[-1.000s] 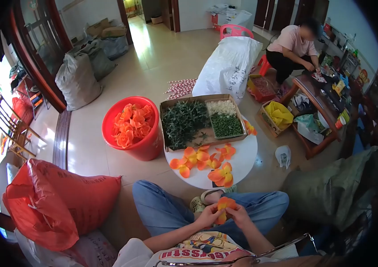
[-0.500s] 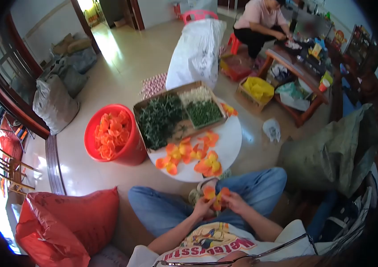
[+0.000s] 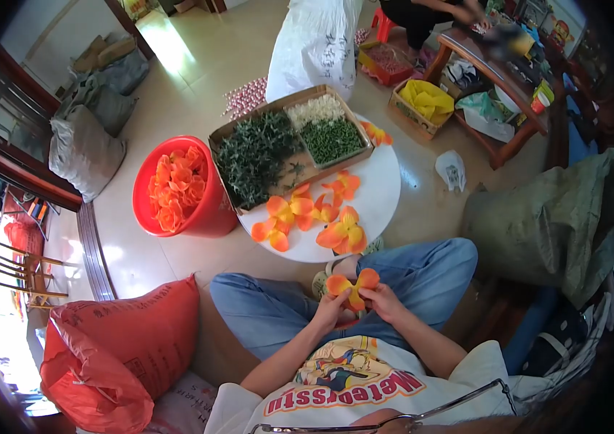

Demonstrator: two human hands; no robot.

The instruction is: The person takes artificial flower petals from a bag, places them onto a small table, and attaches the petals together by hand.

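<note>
An orange and yellow artificial flower (image 3: pixel 354 285) is held over my lap between both hands. My left hand (image 3: pixel 330 307) pinches its left side, and my right hand (image 3: pixel 384 302) pinches its right side. On the round white table (image 3: pixel 386 199) in front of me lie several similar loose orange-yellow petals (image 3: pixel 343 233). A cardboard box (image 3: pixel 231 130) on the table holds dark green leafy pieces (image 3: pixel 260 155), small green pieces (image 3: pixel 330 139) and whitish pieces (image 3: pixel 316 110). What my fingertips cover is hidden.
A red bucket (image 3: pixel 213 210) of orange flowers stands left of the table. A red sack (image 3: pixel 133 347) is by my left knee, a grey-green sack (image 3: pixel 538 224) on my right. Beyond the table stands a white sack (image 3: pixel 310 58). A person (image 3: pixel 423 22) works at a wooden table (image 3: pixel 480 54).
The whole view has tilted downward, so the co-worker's upper body has left the frame. The flower's petals are spread wider and face up more; both hands still hold it.
</note>
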